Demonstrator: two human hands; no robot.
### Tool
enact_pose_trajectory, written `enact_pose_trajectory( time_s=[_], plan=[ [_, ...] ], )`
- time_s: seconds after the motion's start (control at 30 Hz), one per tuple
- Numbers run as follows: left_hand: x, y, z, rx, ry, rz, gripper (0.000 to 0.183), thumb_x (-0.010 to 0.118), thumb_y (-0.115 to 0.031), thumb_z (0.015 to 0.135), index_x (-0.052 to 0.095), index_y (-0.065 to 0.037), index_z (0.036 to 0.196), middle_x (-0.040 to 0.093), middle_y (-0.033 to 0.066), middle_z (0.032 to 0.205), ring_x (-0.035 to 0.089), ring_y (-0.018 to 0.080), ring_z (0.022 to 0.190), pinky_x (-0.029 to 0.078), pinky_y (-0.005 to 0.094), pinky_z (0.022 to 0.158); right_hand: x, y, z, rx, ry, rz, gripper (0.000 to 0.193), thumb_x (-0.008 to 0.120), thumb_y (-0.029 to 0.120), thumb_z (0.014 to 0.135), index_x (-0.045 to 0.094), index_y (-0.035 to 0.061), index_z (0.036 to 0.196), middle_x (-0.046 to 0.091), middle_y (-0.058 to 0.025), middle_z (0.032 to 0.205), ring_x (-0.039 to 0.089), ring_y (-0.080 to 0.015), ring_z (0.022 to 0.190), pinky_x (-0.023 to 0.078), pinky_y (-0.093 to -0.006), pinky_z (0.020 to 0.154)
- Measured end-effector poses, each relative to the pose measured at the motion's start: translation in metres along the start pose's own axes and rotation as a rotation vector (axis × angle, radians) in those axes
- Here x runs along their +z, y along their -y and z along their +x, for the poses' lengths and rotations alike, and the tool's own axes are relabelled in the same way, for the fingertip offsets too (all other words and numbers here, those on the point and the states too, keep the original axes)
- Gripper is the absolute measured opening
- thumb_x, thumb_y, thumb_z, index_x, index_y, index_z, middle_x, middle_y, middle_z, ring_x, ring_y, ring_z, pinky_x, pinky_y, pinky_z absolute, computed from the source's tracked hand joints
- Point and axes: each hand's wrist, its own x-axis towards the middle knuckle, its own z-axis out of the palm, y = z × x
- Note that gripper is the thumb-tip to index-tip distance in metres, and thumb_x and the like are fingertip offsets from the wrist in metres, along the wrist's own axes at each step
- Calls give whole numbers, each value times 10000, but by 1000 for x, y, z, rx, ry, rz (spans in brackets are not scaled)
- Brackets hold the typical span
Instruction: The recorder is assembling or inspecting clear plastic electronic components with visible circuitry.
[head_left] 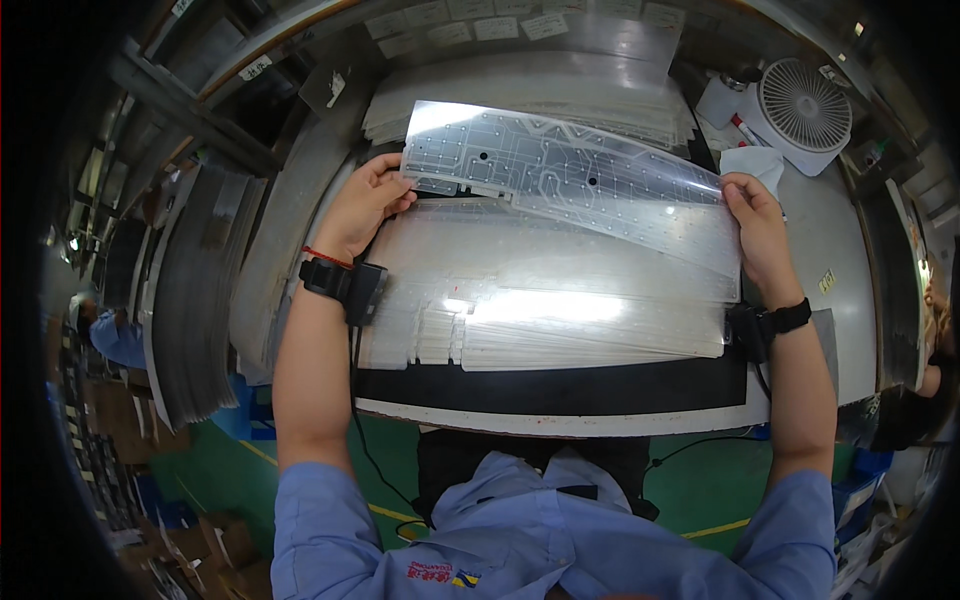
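Between both hands I hold up a clear, flexible plastic sheet printed with circuit lines and dots (560, 165). My left hand (365, 205) pinches its left end between thumb and fingers. At the right end, my right hand (757, 230) grips it with the thumb on top. The sheet bows slightly and tilts down toward the right. Below it lies a stack of similar clear sheets (560, 330), fanned at the near edge, with notches at the lower left. The stack rests on a black mat (560, 390).
Another pile of sheets (400, 110) lies behind. A white fan (805, 105), a red marker (745, 128) and a crumpled white cloth (752, 165) stand at the back right. Tall sheet stacks (195, 290) flank the table on the left. Cables run from my wrist devices.
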Motion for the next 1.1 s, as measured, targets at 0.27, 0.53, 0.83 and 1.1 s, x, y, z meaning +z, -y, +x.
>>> enact_pose_trajectory(
  time_s=[0.27,0.53,0.83,1.1],
  plan=[
    [-2,5,5,17,-72,-71,296,617,-49,904,541,19,1182,654,42,964,624,81,835,520,191,792,1,-3,2,-10,8,31,167,538,115,973,623,25,1086,577,33,925,487,-56,847,393,-188,784],
    [1,4,5,14,-114,-80,263,612,-38,905,563,30,1154,653,64,998,632,97,853,529,202,807,3,1,-1,-4,-6,13,176,538,118,975,625,29,1099,583,23,925,497,-61,847,403,-193,785],
    [5,2,4,25,-128,-82,290,565,13,911,538,57,1196,645,76,1015,637,110,866,538,206,818,3,3,-2,-12,-1,4,183,539,120,975,622,26,1108,592,7,925,514,-60,844,419,-194,773],
    [7,2,3,27,-110,-65,284,565,6,914,552,52,1194,647,66,1011,635,104,853,536,201,812,5,6,-3,-11,19,54,171,538,114,975,621,25,1095,598,0,934,525,-62,848,429,-195,781]
  ],
)
